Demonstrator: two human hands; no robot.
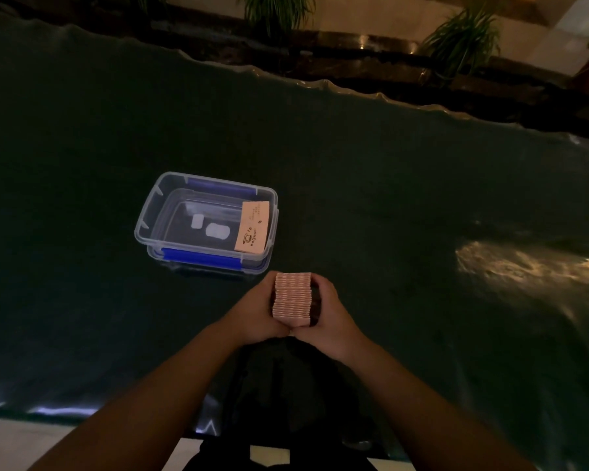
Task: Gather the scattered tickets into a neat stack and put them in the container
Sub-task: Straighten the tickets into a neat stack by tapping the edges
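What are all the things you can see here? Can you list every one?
Ticket stack: one, pinkish, standing on edge between both hands, just in front of the container.
Container: one, clear plastic with blue clips, open, on the table.
Loose ticket: one, pinkish with dark print, leaning inside the container at its right end.
Table cover: one, dark green, spread over the table.
Plants: several, green, along the far ledge.
Left hand: one, pressed to the stack's left side.
Right hand: one, pressed to the stack's right side.
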